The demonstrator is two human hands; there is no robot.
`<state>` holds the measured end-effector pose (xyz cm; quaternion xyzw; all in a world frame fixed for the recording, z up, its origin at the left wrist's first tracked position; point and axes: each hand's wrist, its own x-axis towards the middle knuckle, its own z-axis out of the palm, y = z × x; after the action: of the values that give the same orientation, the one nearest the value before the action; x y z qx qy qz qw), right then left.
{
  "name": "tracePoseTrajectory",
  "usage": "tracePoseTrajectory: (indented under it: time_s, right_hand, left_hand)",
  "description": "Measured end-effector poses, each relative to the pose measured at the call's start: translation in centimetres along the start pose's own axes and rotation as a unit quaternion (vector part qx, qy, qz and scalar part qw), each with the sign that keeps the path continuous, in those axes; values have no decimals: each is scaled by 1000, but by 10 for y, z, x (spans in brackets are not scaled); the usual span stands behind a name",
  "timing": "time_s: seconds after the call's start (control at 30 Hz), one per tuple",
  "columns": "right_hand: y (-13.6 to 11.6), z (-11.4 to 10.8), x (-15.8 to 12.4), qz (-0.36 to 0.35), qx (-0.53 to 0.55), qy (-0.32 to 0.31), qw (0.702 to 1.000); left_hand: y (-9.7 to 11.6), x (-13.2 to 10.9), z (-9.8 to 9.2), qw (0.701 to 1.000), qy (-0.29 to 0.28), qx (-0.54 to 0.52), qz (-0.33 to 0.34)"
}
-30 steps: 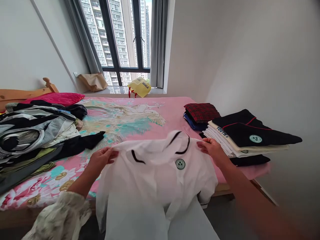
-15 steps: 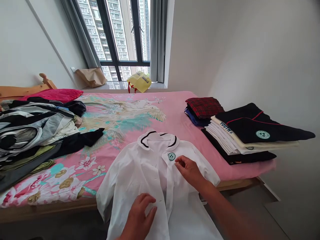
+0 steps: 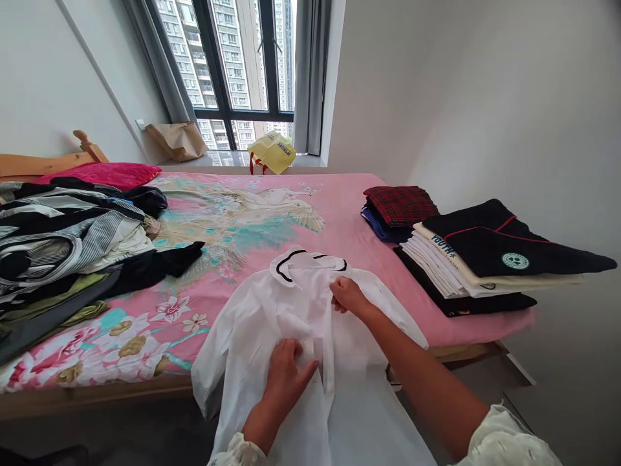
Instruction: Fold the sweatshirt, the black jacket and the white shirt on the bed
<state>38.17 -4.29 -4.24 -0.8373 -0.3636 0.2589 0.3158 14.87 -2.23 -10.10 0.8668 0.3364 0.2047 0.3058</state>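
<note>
A white shirt (image 3: 257, 323) with a black-striped collar lies front up, its upper part on the bed and its lower part hanging over the near edge. Its front stands partly apart along the button strip. My right hand (image 3: 348, 296) is closed on the edge of the front just below the collar, covering the round green badge. Lower down, my left hand (image 3: 288, 372) rests on the other side of the front. Its thumb is apart from its bent fingers, and I see nothing held between them.
A heap of loose clothes (image 3: 97, 239) covers the bed's left side. To the right are a folded stack with a black garment (image 3: 480, 239) on top and a red plaid garment (image 3: 402, 206). A yellow bag (image 3: 272, 153) and a brown paper bag (image 3: 178, 141) sit by the window.
My right hand has moved up toward the collar, closed on the shirt's front edge and covered the badge. My left hand has moved up along the shirt front.
</note>
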Motion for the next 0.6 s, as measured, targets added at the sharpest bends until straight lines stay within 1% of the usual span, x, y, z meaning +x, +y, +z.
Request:
tracePoseTrajectory:
  time_s: [0.07,0.13,0.2,0.23,0.27,0.33,0.43,0.53,0.6]
  right_hand:
    - [-6,-1,4,-19,77,13,997]
    - [-11,4,3,-33,132,43,990]
    - [-13,12,-7,-42,167,71,982]
    - [-12,17,-16,-45,179,79,980]
    - [-9,23,-28,-49,193,80,977]
    - [-1,38,-60,-64,230,70,969]
    - [17,63,-118,-87,261,68,959]
    - [39,80,-176,-94,207,71,971]
    - [56,80,-211,-110,146,63,981]
  left_hand:
    - [-3,0,-2,999,-9,-33,-3]
    - [-2,-3,-6,997,-13,-69,-21]
    - [2,-13,-9,995,-15,-87,-51]
    - [5,-21,-10,994,-23,-82,-63]
    - [9,-31,-11,994,-37,-68,-74]
    - [19,-54,-9,991,-90,-25,-93]
    - [37,-88,-4,975,-177,45,-123]
    - [49,-110,-2,956,-249,73,-139]
    - [51,-116,-6,945,-285,60,-151]
